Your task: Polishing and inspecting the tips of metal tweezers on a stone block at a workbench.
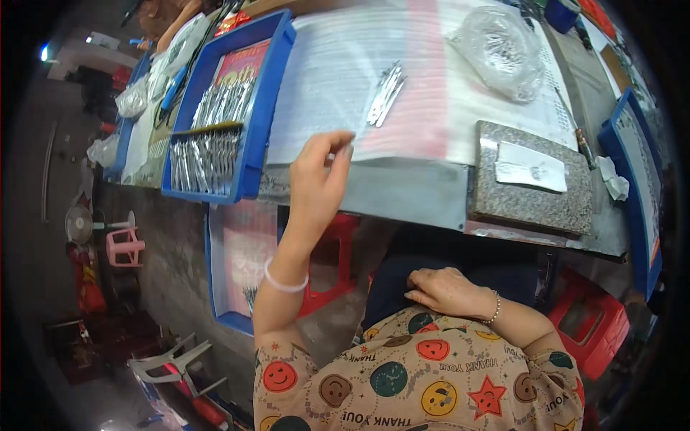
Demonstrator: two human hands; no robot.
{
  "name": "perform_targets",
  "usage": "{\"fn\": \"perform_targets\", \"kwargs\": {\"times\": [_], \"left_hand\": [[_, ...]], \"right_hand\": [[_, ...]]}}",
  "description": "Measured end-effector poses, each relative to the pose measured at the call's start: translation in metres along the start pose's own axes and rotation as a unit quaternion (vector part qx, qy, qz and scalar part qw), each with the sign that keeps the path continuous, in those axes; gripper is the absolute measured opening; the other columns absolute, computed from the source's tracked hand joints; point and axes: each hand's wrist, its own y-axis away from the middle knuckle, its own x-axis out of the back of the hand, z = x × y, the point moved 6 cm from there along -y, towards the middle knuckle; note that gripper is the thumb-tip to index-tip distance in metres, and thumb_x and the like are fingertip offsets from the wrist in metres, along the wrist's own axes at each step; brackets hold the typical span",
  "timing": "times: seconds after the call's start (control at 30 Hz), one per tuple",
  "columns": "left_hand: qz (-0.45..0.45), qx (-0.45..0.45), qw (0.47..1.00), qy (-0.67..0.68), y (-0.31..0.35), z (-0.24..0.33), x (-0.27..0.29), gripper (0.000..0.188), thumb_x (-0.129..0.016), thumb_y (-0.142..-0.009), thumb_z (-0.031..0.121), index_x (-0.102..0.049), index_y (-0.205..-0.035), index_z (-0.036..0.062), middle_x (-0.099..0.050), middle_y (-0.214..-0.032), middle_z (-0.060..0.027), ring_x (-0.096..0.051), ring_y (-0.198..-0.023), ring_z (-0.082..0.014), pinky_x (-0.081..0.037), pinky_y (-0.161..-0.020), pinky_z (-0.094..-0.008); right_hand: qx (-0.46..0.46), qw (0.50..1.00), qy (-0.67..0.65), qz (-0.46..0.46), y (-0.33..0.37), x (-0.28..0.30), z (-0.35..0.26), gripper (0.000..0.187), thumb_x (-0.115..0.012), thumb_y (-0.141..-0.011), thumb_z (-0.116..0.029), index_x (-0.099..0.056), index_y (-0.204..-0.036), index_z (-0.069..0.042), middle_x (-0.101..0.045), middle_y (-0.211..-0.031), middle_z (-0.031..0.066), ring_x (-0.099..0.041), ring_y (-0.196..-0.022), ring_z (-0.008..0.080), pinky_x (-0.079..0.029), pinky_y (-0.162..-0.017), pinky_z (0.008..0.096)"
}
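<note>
My left hand is raised at the table's near edge, its fingers bent and the thumb tip close to the fingertips. Whether anything small sits in that pinch cannot be made out. Beyond it, on a pale, pink-striped sheet, lies a small bundle of slim silvery metal pieces. Left of this hand stands a blue tray holding rows of similar silvery pieces, with a yellowish strip across them. My right hand rests on my lap, fingers loosely laid down, holding nothing visible.
A speckled stone slab with a white pad lies at the table's right. Behind it is a clear plastic bag of metal pieces. Another blue tray borders the right side. Red stools stand below. Someone's arm shows far left.
</note>
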Motion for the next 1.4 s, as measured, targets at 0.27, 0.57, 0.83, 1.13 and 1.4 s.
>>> {"fn": "perform_targets", "kwargs": {"times": [0.27,0.57,0.83,1.13,1.4], "left_hand": [[-0.022,0.025,0.983,-0.182,-0.088,-0.028,-0.06,0.028,-0.055,-0.079,0.004,-0.061,-0.107,0.0042,-0.066,-0.077,-0.0162,-0.065,-0.072,-0.0327,-0.05,-0.07,-0.0404],[-0.07,0.037,0.982,-0.17,-0.099,-0.033,-0.073,0.03,-0.054,-0.079,0.002,-0.059,-0.108,0.0023,-0.065,-0.074,-0.0157,-0.064,-0.067,-0.0294,-0.05,-0.064,-0.038],[-0.048,0.11,0.993,-0.015,-0.086,-0.064,-0.049,0.045,-0.057,-0.082,0.004,-0.04,-0.123,-0.0029,-0.06,-0.074,-0.0046,-0.055,-0.065,-0.0108,-0.044,-0.06,-0.0241],[-0.021,0.23,0.878,0.419,-0.003,-0.021,-0.029,0.046,-0.058,-0.084,-0.006,-0.037,-0.125,0.0,-0.06,-0.09,-0.0114,-0.058,-0.07,-0.0163,-0.048,-0.067,-0.0271],[-0.205,0.43,0.56,0.678,0.138,0.035,-0.105,0.051,-0.066,-0.081,0.003,-0.039,-0.124,0.0078,-0.051,-0.081,-0.008,-0.044,-0.065,-0.0146,-0.037,-0.055,-0.0247]], "right_hand": [[-0.029,0.999,-0.019,0.021,0.018,0.013,0.025,0.028,-0.056,-0.091,-0.027,-0.053,-0.089,0.001,-0.061,-0.086,0.0203,-0.061,-0.077,0.039,-0.049,-0.064,0.0465],[0.0,0.999,-0.04,-0.005,0.02,0.016,0.037,0.029,-0.056,-0.092,-0.028,-0.054,-0.093,0.001,-0.061,-0.089,0.0202,-0.063,-0.077,0.0377,-0.051,-0.064,0.0447],[-0.006,0.999,-0.026,-0.021,0.018,0.015,0.033,0.029,-0.055,-0.092,-0.026,-0.052,-0.094,0.003,-0.06,-0.09,0.0218,-0.062,-0.083,0.0394,-0.051,-0.069,0.0464],[0.039,0.995,-0.088,0.019,0.03,0.032,0.003,0.026,-0.054,-0.092,-0.024,-0.053,-0.097,0.001,-0.061,-0.094,0.0196,-0.062,-0.086,0.0382,-0.051,-0.072,0.0445],[0.003,0.778,-0.598,0.19,0.044,0.079,0.0,0.032,-0.054,-0.093,-0.006,-0.046,-0.123,0.001,-0.055,-0.094,0.0072,-0.054,-0.066,0.0064,-0.047,-0.057,0.019]]}}
